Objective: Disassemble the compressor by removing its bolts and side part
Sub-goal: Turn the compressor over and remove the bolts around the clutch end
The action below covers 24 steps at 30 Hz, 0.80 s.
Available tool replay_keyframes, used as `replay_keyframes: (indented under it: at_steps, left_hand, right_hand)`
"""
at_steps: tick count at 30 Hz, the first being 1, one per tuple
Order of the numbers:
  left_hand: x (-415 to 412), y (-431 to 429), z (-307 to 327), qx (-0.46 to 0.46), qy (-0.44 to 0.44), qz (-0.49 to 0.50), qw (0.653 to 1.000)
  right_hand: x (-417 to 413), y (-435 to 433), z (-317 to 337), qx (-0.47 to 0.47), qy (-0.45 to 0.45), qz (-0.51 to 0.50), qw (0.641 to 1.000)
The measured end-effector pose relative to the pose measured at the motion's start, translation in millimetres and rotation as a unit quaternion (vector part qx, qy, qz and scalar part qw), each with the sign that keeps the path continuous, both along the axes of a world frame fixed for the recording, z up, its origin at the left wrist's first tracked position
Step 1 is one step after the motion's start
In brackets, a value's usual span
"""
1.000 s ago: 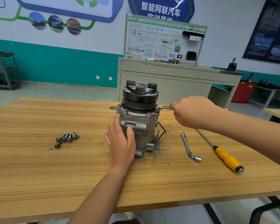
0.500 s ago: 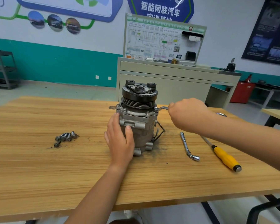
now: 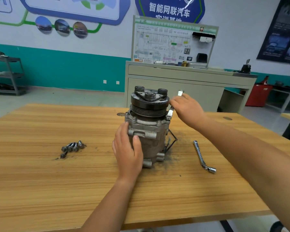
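A grey metal compressor [image 3: 147, 136] with a black pulley on top stands upright on the wooden table [image 3: 40, 181]. My left hand [image 3: 127, 153] rests on its front left side, thumb against the housing. My right hand [image 3: 187, 109] holds an L-shaped socket wrench [image 3: 171, 112] beside the pulley. The wrench's socket sits on a bolt [image 3: 168, 117] at the right corner of the upper flange, and its free end sticks up above my fingers. More bolt heads show along the flange. Several removed bolts [image 3: 72, 147] lie loose on the table to the left.
A second L-shaped socket wrench [image 3: 202, 156] lies on the table right of the compressor, under my right forearm. Dark grime is scattered around the compressor's base. Behind the table stand a beige cabinet [image 3: 174, 91] with a training board and a red bin [image 3: 258, 94].
My right hand has swung the wrench handle from pointing right to pointing up and back beside the pulley. My right arm now hides the yellow-handled screwdriver. My left hand stays on the compressor.
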State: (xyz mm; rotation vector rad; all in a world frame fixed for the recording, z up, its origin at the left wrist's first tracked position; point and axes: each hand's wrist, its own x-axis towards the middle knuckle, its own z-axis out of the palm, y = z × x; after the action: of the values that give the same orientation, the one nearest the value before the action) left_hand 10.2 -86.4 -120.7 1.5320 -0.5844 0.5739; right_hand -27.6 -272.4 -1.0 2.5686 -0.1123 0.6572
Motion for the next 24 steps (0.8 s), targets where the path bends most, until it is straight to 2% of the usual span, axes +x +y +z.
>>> replay_keyframes:
  at_steps: [3,4,6,8,10,12,16,24]
  left_hand:
    - [0.1,0.4,0.7,-0.002,-0.001,-0.005,1.0]
    - [0.1,-0.1,0.9,-0.005,-0.001,-0.007,1.0]
    - [0.5,-1.4,1.1,-0.011,0.005,-0.012,1.0]
    - [0.9,-1.9,1.1,-0.012,0.008,-0.014,1.0]
    - [0.6,-2.2,1.6,-0.013,0.009,-0.019,1.0]
    - [-0.1,-2.3,2.7,-0.012,0.01,-0.022,1.0]
    - [-1.4,-0.8,3.4,-0.01,0.011,-0.02,1.0]
    - [-1.0,-0.2,3.3,-0.017,0.011,-0.018,1.0]
  right_hand:
    - [-4.9,1.5,-0.1,0.014,-0.024,0.017,0.999]
    - [-11.4,1.2,-1.2,0.042,-0.057,0.018,0.997]
    - [-30.2,6.6,-3.8,0.166,-0.169,0.024,0.971]
    - [-50.7,18.6,-7.7,0.271,-0.223,0.036,0.936]
    - [-68.9,27.1,-14.7,0.279,-0.172,0.004,0.945]
    - [-81.3,32.1,-18.9,0.232,-0.092,-0.058,0.967]
    - [-84.3,35.9,-17.5,0.166,0.023,-0.147,0.975]
    - [-77.7,42.6,-6.9,0.162,0.05,-0.17,0.971]
